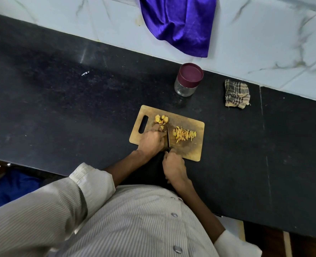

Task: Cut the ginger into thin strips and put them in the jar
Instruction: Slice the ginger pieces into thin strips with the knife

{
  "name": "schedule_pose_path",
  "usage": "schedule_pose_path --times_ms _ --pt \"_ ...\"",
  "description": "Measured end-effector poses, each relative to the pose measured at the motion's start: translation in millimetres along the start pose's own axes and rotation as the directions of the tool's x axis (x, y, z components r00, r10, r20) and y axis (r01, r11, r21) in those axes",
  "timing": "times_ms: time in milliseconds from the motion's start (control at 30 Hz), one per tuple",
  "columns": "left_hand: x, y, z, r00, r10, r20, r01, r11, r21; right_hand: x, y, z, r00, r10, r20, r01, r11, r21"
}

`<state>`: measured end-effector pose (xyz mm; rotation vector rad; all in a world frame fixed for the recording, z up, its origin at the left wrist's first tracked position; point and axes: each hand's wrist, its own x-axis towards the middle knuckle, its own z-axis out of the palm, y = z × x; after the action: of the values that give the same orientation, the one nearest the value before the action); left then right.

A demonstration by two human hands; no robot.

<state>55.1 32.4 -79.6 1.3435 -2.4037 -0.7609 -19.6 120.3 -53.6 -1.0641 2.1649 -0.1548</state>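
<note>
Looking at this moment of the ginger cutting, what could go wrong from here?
1. The left hand holds the ginger with its fingers right beside the knife blade, so a slip could cut them.
2. The jar still has its lid on, so the strips cannot go in yet.
3. The strips lie loose on the cutting board and could scatter onto the counter.

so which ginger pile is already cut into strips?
The ginger strips right of the knife; the ginger chunks by the board's handle slot remain thick pieces.

Knife handle (169, 154) hidden — right hand (174, 168) covers it.
</note>
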Motion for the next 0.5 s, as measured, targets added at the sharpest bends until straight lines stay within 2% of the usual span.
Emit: schedule_pose_path --times_ms 500 --pt "-0.5 -0.6 -0.1 1.0 0.021 0.001 -0.021 1.0 0.02 0.9 -2.2 7.1 0.996 0.093 0.009 -0.094 0.988 0.122"
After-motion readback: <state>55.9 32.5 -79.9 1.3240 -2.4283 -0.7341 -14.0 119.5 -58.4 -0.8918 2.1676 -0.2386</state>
